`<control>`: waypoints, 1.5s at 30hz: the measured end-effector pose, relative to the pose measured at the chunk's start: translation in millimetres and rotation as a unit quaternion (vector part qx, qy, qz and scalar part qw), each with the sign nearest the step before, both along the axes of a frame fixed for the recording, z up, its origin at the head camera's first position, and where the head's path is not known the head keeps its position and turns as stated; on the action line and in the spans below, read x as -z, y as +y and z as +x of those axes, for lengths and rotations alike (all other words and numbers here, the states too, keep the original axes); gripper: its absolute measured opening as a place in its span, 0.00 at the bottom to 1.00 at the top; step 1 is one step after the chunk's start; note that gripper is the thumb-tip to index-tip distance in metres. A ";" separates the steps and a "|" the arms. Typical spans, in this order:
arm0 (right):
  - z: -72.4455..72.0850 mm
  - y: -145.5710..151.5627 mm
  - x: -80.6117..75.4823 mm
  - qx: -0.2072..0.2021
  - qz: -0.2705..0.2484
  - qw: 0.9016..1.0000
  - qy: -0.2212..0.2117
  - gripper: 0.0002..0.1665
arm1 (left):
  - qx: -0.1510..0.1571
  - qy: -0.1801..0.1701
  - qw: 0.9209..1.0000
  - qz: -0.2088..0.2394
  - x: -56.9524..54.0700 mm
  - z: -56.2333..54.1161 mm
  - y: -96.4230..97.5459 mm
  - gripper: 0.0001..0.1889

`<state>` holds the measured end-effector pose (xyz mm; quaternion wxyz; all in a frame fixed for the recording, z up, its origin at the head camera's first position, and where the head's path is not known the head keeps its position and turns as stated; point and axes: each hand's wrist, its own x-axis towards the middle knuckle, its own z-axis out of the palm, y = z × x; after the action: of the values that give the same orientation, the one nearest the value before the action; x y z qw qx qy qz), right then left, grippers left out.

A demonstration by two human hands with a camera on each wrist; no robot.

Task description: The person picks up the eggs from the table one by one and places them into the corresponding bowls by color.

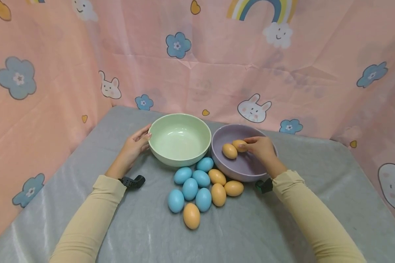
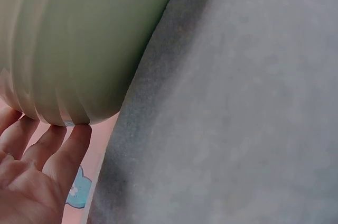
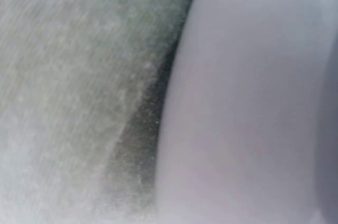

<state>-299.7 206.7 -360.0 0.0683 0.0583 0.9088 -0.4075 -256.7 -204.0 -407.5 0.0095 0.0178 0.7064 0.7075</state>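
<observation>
My left hand (image 1: 135, 145) rests its fingertips (image 2: 80, 131) against the outer side of the pale green bowl (image 1: 179, 137), whose inside is bare. In the purple bowl (image 1: 243, 170) to its right, my right hand (image 1: 260, 148) pinches an orange egg (image 1: 239, 145) between thumb and fingers. Another orange egg (image 1: 229, 151) lies in that bowl, beside the held one. The right wrist view has only the outer wall of the purple bowl (image 3: 237, 102), blurred, with the hand out of its frame.
In front of the bowls several blue eggs (image 1: 190, 189) cluster on the grey cloth (image 1: 145, 226). Several orange eggs (image 1: 218, 194) lie at their right, and one orange egg (image 1: 191, 216) is nearest me. A pink patterned curtain (image 1: 210, 80) hangs behind and at both sides.
</observation>
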 end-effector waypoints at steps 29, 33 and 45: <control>-0.9 0.4 3.4 -0.008 0.007 1.000 -0.016 0.33 | 0.001 -0.003 1.000 0.002 1.1 -1.4 0.2 0.31; -0.8 0.4 2.4 -0.010 0.004 1.000 -0.017 0.33 | 0.001 -0.002 1.000 0.003 0.9 -1.2 0.6 0.31; -0.2 0.9 2.3 -0.027 0.038 0.999 0.000 0.32 | 0.000 0.001 1.000 -0.001 -1.5 0.9 0.8 0.30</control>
<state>-299.9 207.6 -362.3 0.0764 0.0364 0.9248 -0.3709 -255.8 -203.1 -406.0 0.0091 0.0187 0.7073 0.7066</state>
